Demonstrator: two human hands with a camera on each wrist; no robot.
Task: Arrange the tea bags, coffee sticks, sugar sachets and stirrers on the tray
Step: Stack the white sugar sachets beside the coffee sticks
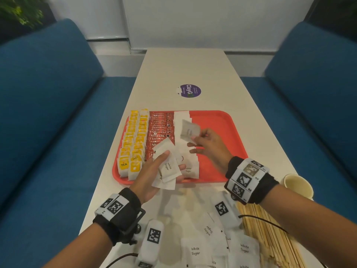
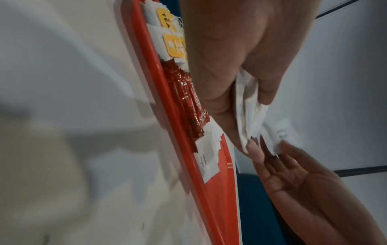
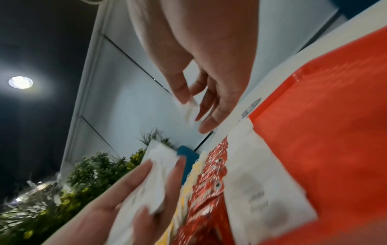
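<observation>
A red tray (image 1: 222, 132) holds rows of yellow tea bags (image 1: 133, 144), red coffee sticks (image 1: 159, 130) and a column of white sugar sachets (image 1: 182, 149). My left hand (image 1: 164, 167) grips a small stack of sugar sachets (image 1: 170, 169) over the tray's near edge; the same stack (image 2: 249, 116) shows in the left wrist view. My right hand (image 1: 199, 140) pinches a single sugar sachet (image 1: 188, 130) above the sachet column, seen also as a sachet (image 3: 191, 111) between the fingertips. Wooden stirrers (image 1: 270, 235) lie on the table at the near right.
Loose sugar sachets (image 1: 195, 250) are strewn on the white table (image 1: 183, 70) near me. A paper cup (image 1: 298, 185) stands right of the tray. A purple sticker (image 1: 190, 90) lies beyond the tray. Blue benches (image 1: 48, 113) flank the table.
</observation>
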